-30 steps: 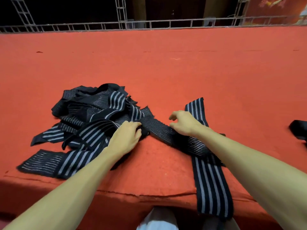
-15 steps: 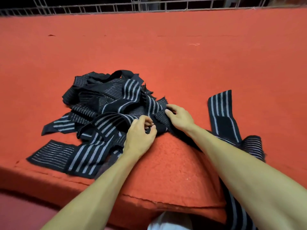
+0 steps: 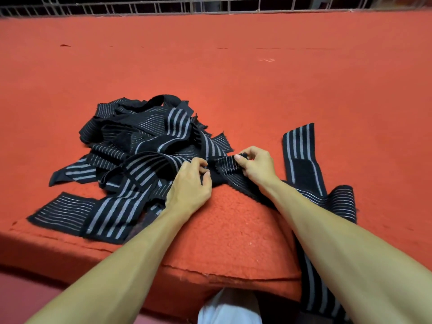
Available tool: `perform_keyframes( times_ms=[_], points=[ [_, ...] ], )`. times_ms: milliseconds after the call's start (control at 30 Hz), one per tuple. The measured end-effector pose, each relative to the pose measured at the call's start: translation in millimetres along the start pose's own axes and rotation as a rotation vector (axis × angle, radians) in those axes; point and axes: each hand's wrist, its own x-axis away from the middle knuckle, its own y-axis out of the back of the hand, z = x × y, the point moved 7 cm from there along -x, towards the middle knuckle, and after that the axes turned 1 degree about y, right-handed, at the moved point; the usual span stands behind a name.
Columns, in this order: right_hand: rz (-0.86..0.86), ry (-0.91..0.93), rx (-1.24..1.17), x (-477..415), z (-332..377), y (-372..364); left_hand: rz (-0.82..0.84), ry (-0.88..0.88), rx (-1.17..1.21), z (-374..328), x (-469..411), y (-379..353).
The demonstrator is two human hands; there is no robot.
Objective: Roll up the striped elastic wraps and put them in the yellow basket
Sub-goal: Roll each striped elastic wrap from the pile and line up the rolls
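A tangled heap of black elastic wraps with grey stripes (image 3: 145,146) lies on the red felt table (image 3: 233,73), left of centre. One long wrap (image 3: 301,157) runs from the heap's right edge under my right forearm, loops back on the right and hangs over the table's front edge. My left hand (image 3: 189,185) pinches that wrap's end at the heap's near-right edge. My right hand (image 3: 256,166) pinches the same end a little further right, thumb on top. The yellow basket is not in view.
The table's front edge (image 3: 210,274) runs across the bottom, its felt covering frayed there. A white wire fence (image 3: 210,4) lines the far edge. A small pale thread (image 3: 267,60) lies far right on the felt.
Both hands have come together at the end of the long wrap and now pinch it; a second ago they rested apart on the wraps. The camera has tipped down and closer.
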Motion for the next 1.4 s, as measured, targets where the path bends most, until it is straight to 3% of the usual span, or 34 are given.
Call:
perform_keyframes(
  times_ms=[300, 500, 633, 700, 800, 933, 1133, 1400],
  points=[
    [-0.193, -0.113, -0.078, 26, 2, 59, 0.029, -0.011, -0.084, -10, 0, 1],
    [-0.111, 0.011, 0.028, 56, 25, 101, 0.036, -0.057, -0.251, -19, 4, 1],
    [-0.020, 0.029, 0.005, 68, 52, 109, 0.179, -0.054, -0.403, -35, 8, 5],
    [0.060, 0.007, -0.068, 75, 67, 113, 0.212, 0.002, -0.270, -46, 13, 14],
    [0.128, 0.028, -0.043, 90, 96, 127, 0.226, 0.106, 0.158, -71, 23, 26],
    [0.137, 0.120, 0.065, 112, 134, 159, 0.253, 0.059, 0.582, -130, 32, 35],
    [0.047, 0.238, -0.105, 147, 190, 230, 0.625, -0.150, 0.655, -231, 59, 30],
    [-0.145, 0.276, -0.502, 179, 211, 315, 0.854, -0.277, 0.600, -324, 107, 15]
  ],
)
